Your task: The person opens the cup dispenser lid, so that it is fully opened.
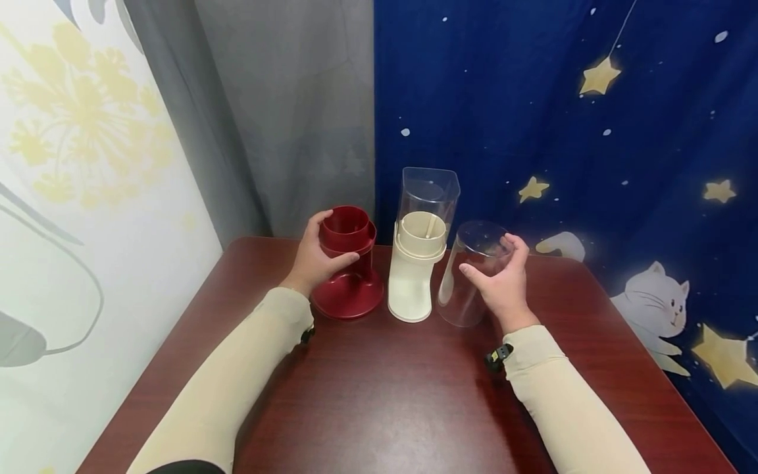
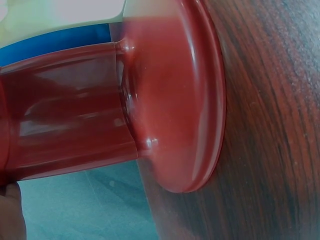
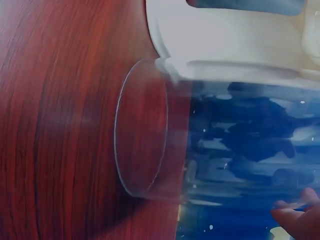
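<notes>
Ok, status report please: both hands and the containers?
Left hand grips red base. Right hand holds clear cover, tilted on table. Cream dispenser stands between them.

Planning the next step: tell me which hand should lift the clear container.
Right. The right hand already wraps the clear container, while the left hand grips the red base.

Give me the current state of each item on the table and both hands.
Red base: upright on table, no cover, gripped near top by left hand.
Cream base: upright, clear cover fitted on top.
Loose clear cylinder: standing on table, tilted, held by right hand.
</notes>
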Demonstrator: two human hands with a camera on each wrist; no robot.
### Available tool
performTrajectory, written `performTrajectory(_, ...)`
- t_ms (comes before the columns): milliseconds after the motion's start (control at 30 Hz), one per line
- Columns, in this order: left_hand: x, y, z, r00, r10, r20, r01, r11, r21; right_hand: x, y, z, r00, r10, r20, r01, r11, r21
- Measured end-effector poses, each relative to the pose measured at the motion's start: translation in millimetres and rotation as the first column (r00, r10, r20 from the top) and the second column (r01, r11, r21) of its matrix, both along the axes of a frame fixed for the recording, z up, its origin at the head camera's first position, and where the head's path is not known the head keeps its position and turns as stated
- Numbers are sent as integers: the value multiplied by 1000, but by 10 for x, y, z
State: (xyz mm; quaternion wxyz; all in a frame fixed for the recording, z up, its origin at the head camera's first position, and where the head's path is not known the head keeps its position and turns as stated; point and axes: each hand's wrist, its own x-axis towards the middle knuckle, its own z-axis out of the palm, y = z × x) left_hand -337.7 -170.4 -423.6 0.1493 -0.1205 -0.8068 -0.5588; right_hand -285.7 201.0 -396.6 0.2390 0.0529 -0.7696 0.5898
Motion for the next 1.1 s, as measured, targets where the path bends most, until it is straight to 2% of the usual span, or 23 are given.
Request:
performTrajectory(167,2,0,2,1000,-4,1,4,1000,-1,17,18,5,1000,-8,-1,8,999,36)
performTrajectory(367,-11,-9,10,999,-18,27,17,1000,10,-47,47,-34,1000,-6,7,6,998,57)
performTrajectory(500,-23,-13,10,1000,-20,18,20,1000,5,-85,70,-57,1000,3,1,-3,999,49)
performTrajectory(767,-13,-16,15,1000,-15,5,15,1000,-22,-333,228,-355,1000,0,-11,0,999,46)
performTrajectory(967,11,-22,54,1000,1,20,0,999,-53,-333,253,-390,1000,-20,-12,21,995,99)
performTrajectory(1100,11,-23,86,1000,23,21,-21,995,-95,-309,259,-372,999,-32,19,29,991,130)
